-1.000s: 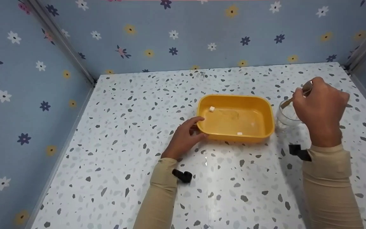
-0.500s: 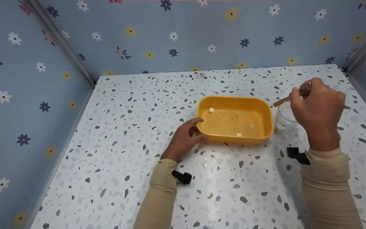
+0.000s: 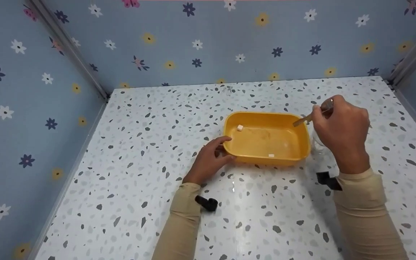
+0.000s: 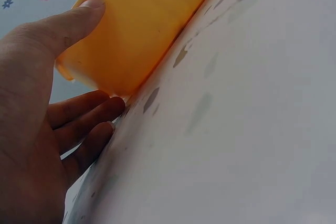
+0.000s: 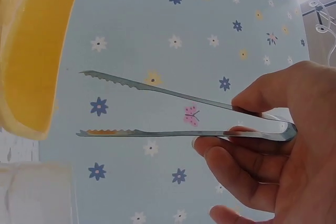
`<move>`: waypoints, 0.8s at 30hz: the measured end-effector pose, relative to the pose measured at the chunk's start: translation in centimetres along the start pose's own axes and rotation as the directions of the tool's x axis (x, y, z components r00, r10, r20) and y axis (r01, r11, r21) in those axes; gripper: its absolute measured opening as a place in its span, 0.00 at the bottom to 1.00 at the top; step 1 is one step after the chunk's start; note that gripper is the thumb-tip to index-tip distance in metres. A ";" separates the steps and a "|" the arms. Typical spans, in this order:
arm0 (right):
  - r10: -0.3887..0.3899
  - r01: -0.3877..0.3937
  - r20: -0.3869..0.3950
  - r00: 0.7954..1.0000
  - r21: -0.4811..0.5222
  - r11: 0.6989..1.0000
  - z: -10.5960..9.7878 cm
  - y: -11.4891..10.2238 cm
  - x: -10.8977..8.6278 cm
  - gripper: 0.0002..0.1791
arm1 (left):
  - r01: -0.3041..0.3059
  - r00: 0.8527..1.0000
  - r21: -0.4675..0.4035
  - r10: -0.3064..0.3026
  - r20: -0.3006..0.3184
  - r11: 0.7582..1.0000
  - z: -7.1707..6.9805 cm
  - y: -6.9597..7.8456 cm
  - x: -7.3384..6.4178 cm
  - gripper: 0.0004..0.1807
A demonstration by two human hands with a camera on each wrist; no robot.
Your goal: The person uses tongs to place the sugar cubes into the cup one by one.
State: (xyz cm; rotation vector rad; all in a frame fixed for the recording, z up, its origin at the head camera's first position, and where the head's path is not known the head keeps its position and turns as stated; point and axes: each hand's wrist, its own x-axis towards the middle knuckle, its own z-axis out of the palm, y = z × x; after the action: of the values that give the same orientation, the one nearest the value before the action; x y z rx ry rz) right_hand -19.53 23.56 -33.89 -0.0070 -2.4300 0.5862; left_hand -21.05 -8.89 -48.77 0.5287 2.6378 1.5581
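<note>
My right hand (image 3: 343, 133) pinches a pair of metal tongs (image 3: 303, 119) between thumb and fingers. In the right wrist view, the toothed arms of the tongs (image 5: 178, 134) stand apart with nothing between them. Their tips are above the right end of a yellow rectangular tub (image 3: 265, 139). With thumb and index finger, my left hand (image 3: 208, 160) grips the tub's left end; its other fingers lie low by the corner. Inside the tub are a small white cube (image 3: 240, 128) at the back left and a small white piece (image 3: 271, 155) near the front wall.
A clear glass cup (image 3: 318, 144) stands just right of the tub, partly hidden behind my right hand. The speckled white table (image 3: 139, 162) meets a flowered blue wall (image 3: 215, 43) at the back, with more panels at both sides.
My right hand has moved left with the tongs, lifting them out of the glass cup and over the tub's right rim. My left hand keeps its grip on the tub.
</note>
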 end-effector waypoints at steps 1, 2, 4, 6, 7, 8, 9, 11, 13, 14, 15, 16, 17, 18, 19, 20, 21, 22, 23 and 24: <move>0.002 -0.002 0.009 1.000 0.006 1.000 0.1 -0.1 -0.1 0.18 | 0.000 1.000 0.002 0.000 0.000 1.000 0.0 0.0 0.0 0.31; 0.005 -0.006 0.019 1.000 0.012 1.000 0.1 -0.2 -0.1 0.19 | 0.002 1.000 0.002 -0.002 -0.001 1.000 0.0 0.0 -0.1 0.31; 0.009 -0.010 0.039 0.999 0.023 1.000 0.2 -0.3 -0.2 0.19 | 0.003 1.000 -0.002 -0.003 -0.006 1.000 0.0 0.1 -0.1 0.31; 0.018 -0.021 0.063 0.998 0.036 0.999 0.3 -0.5 -0.2 0.19 | 0.003 1.000 -0.002 -0.003 -0.011 1.000 0.0 0.1 -0.1 0.30; 0.026 -0.029 0.076 0.997 0.040 0.999 0.3 -0.5 -0.2 0.20 | 0.002 1.000 -0.005 -0.002 -0.011 1.000 0.0 0.1 -0.1 0.30; 0.031 -0.035 0.086 0.996 0.044 0.998 0.3 -0.5 -0.2 0.20 | 0.000 1.000 -0.008 0.000 -0.010 1.000 0.1 0.1 -0.1 0.30; 0.037 -0.042 0.096 0.995 0.048 0.998 0.3 -0.5 -0.2 0.19 | -0.003 1.000 -0.011 0.003 -0.007 1.000 0.1 0.1 0.0 0.30; 0.045 -0.052 0.113 0.993 0.063 0.997 0.4 -0.5 -0.2 0.19 | -0.009 1.000 -0.012 0.009 -0.002 1.000 0.1 0.0 0.1 0.30; 0.049 -0.059 0.129 0.990 0.075 0.995 0.4 -0.5 -0.2 0.19 | -0.012 1.000 -0.018 0.012 0.000 1.000 0.1 -0.1 0.1 0.30; 0.051 -0.062 0.139 0.989 0.082 0.995 0.5 -0.5 -0.2 0.20 | -0.014 1.000 -0.019 0.014 -0.001 1.000 0.1 -0.1 0.2 0.30; 0.052 -0.066 0.149 0.988 0.087 0.994 0.6 -0.5 -0.2 0.20 | -0.015 1.000 -0.019 0.015 -0.003 1.000 0.1 -0.2 0.2 0.30; 0.053 -0.068 0.160 0.986 0.091 0.993 0.7 -0.5 -0.2 0.20 | -0.014 1.000 -0.019 0.014 -0.005 1.000 0.1 -0.2 0.2 0.30; 0.055 -0.072 0.172 0.984 0.094 0.993 0.7 -0.6 -0.2 0.21 | -0.015 1.000 -0.017 0.015 -0.007 1.000 0.1 -0.2 0.2 0.30; 0.055 -0.073 0.180 0.982 0.097 0.993 0.8 -0.6 -0.2 0.21 | -0.016 1.000 -0.017 0.016 -0.007 1.000 0.1 -0.2 0.2 0.30; 0.054 -0.074 0.187 0.981 0.101 0.992 0.9 -0.6 -0.3 0.21 | -0.017 1.000 -0.018 0.017 -0.008 1.000 0.1 -0.2 0.1 0.30; 0.052 -0.073 0.194 0.980 0.106 0.992 1.0 -0.6 -0.3 0.21 | -0.017 1.000 -0.016 0.017 -0.007 1.000 0.1 -0.2 0.1 0.30; 0.047 -0.069 0.199 0.979 0.108 0.992 1.1 -0.6 -0.4 0.21 | -0.019 1.000 -0.018 0.019 -0.006 1.000 0.1 -0.1 0.1 0.30; 0.041 -0.065 0.202 0.978 0.111 0.992 1.2 -0.6 -0.4 0.21 | -0.021 1.000 -0.018 0.021 -0.006 1.000 0.1 -0.1 0.1 0.30; 0.036 -0.060 0.204 0.978 0.113 0.992 1.3 -0.6 -0.5 0.21 | -0.024 1.000 -0.018 0.024 -0.007 1.000 0.1 -0.1 0.1 0.31; 0.032 -0.057 0.205 0.978 0.115 0.992 1.4 -0.6 -0.5 0.21 | -0.027 1.000 -0.018 0.026 -0.006 0.999 0.1 0.0 0.1 0.31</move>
State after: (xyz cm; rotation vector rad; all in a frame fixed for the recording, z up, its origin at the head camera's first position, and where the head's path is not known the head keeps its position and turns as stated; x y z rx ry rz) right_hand -19.89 22.38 -34.95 0.0510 -2.5918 0.7868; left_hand -21.14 -8.77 -48.83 0.5610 2.6292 1.5920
